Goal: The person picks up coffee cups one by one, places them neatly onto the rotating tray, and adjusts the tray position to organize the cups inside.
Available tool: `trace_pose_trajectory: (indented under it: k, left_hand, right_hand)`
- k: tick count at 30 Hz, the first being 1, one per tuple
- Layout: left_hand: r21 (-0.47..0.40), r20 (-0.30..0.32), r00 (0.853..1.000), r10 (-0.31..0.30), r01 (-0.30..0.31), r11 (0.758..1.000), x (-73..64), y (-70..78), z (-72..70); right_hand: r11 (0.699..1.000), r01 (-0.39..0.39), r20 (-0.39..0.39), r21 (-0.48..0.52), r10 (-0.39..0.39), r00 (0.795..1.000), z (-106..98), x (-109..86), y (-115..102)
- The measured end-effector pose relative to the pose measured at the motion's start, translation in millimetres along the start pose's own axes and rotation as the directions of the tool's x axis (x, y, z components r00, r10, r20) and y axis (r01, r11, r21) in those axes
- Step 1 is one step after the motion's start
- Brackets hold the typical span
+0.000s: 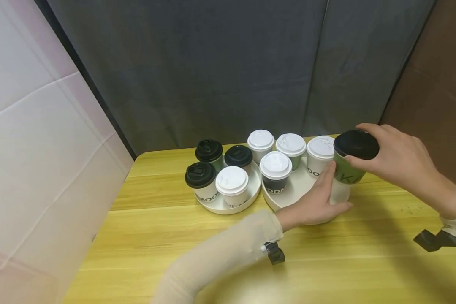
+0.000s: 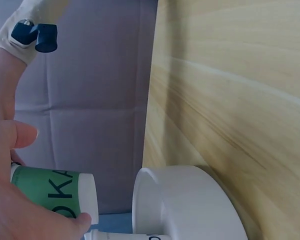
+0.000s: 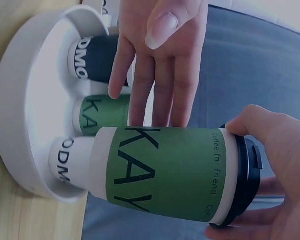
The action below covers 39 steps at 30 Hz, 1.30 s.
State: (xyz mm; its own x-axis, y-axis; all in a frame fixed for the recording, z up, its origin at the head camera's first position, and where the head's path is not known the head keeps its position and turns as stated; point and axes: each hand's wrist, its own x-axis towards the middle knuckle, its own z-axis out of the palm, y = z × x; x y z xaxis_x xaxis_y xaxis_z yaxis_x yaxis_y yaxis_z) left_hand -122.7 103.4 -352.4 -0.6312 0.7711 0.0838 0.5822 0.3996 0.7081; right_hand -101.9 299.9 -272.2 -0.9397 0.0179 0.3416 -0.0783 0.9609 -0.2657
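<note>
My right hand (image 1: 403,158) grips a green paper coffee cup (image 3: 162,175) by its black lid (image 1: 356,144), thumb on one side and fingers on the other. The cup is held up over the right side of the right round white tray (image 1: 289,198), with its base clear of the tray. My left hand (image 1: 317,200) reaches in from the left with fingers extended and thumb apart, its fingertips close beside the cup; whether they touch it I cannot tell. White-lidded cups stand on this tray: a dark one (image 3: 97,59), a green one (image 3: 105,115) and a white one (image 3: 70,161).
A left round white tray (image 1: 222,210) carries black-lidded cups (image 1: 200,175) and a white-lidded cup (image 1: 232,181) in front. Another white-lidded cup (image 1: 260,143) stands at the back between the trays. Behind the wooden table (image 1: 144,236) hangs a dark grey curtain (image 1: 197,76).
</note>
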Motion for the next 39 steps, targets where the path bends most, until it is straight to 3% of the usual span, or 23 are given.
trace_pose_trajectory:
  k: [7,16,24,31,39]
  left_hand:
    - [0.004,-0.047,0.999,-0.004,0.004,1.000,-16.9,-1.8,-3.1]
    - [-0.017,-0.103,0.993,-0.055,0.054,0.998,-40.3,-4.6,-6.8]
    - [-0.053,-0.138,0.987,-0.081,0.074,0.996,-58.9,-13.2,-8.0]
    - [-0.083,-0.111,0.987,-0.113,0.104,0.991,-72.7,-19.3,-10.0]
    - [-0.067,-0.111,0.990,-0.090,0.083,0.994,-84.9,-28.2,-8.0]
  right_hand:
    - [0.998,0.030,-0.043,0.060,-0.027,0.999,7,-8.0,-13]
    - [0.989,0.078,-0.075,0.122,-0.070,0.995,22,-12.4,-30]
    - [0.983,0.152,-0.140,0.100,-0.137,0.981,38,-18.1,-45]
    - [0.972,0.209,-0.166,0.111,-0.190,0.968,52,-22.2,-50]
    - [0.960,0.245,-0.183,0.138,-0.218,0.959,65,-26.3,-55]
